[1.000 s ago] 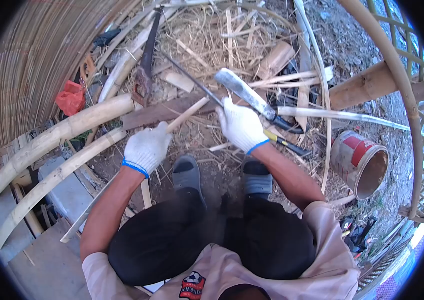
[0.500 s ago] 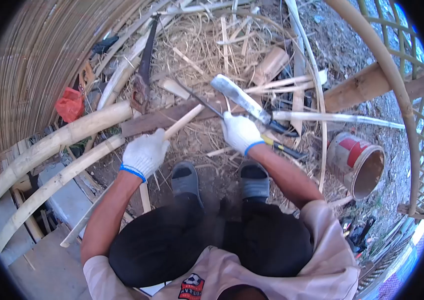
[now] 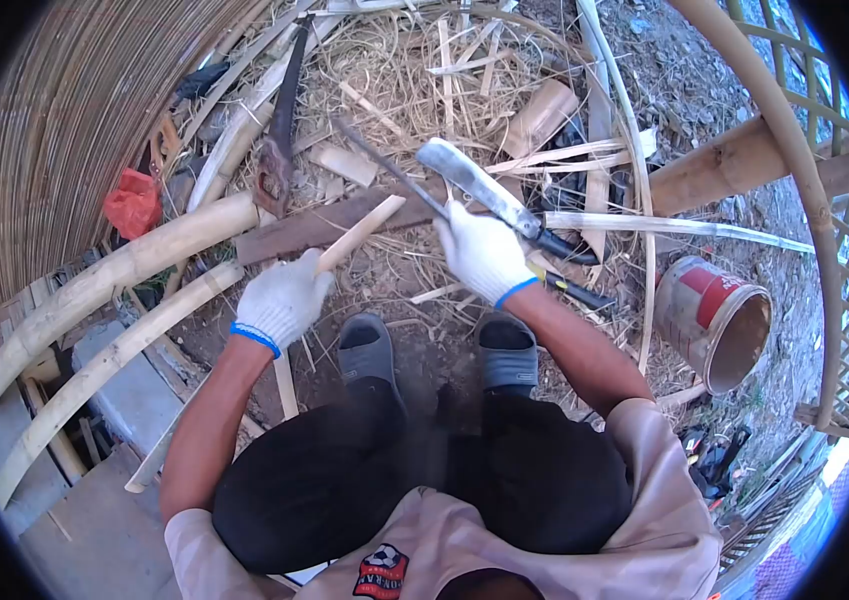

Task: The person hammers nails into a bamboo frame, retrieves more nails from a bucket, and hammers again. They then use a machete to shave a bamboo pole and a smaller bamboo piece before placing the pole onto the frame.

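My left hand, in a white glove with a blue cuff, is closed round a pale bamboo strip that points up and to the right. My right hand, gloved the same way, grips a thin dark blade that slants up to the left; its handle is hidden in the fist. The blade and the strip's tip are apart. A dark wooden board lies beyond both hands. Just past my right hand rests a wide cleaver-like knife with a black handle.
A hand saw lies at the upper left, near a red plastic bag. Thick bamboo poles stretch along the left. To the right are a tipped bucket and a yellow-black tool. Shavings cover the ground ahead.
The dark blade has drawn away from the bamboo strip, its tip now higher and further left. My left hand has shifted slightly left and down with the strip.
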`<state>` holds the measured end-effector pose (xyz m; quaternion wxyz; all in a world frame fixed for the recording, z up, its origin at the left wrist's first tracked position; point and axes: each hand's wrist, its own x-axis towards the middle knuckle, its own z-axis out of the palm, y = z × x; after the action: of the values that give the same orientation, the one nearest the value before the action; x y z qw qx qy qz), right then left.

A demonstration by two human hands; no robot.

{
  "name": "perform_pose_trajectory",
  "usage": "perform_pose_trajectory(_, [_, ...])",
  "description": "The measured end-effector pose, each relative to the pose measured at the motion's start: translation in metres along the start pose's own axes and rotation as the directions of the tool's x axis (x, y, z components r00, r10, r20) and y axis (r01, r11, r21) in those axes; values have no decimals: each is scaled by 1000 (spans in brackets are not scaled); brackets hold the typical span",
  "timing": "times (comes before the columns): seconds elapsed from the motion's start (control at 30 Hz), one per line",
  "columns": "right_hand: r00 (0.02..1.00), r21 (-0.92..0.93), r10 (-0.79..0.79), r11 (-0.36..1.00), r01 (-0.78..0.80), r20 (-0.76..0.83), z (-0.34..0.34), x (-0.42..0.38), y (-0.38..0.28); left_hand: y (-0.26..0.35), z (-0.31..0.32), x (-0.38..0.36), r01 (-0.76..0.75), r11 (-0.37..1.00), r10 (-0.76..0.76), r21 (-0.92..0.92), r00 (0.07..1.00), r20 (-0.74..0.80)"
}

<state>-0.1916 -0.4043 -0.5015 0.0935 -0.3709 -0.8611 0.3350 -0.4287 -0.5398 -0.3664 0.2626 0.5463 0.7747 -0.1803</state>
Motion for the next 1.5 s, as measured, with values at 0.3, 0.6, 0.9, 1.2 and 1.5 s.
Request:
perform_pose_trajectory(0.3, [985, 85, 39, 995, -54, 167, 17, 2, 29, -26, 13, 1, 287, 711, -48, -642, 931, 363])
perform_pose_trajectory(0.6, [997, 103, 35, 994, -42, 68, 21, -3, 30, -21, 42, -21, 195, 261, 1, -946, 979, 202])
perform_pose_trajectory(0.9, [997, 94, 45, 994, -51, 64, 24, -5, 32, -13, 46, -25, 89, 319, 18, -943, 995, 100])
perform_pose_trajectory(1.2, [996, 161, 42, 986, -53, 74, 13, -10, 31, -19, 58, -26, 184, 219, -38, -958, 983, 180])
perform_pose_trajectory(1.5, [990, 35, -95, 994, 99, -105, -12, -29, 8, -2, 32, -38, 194, 969, -219, -153, 961, -171])
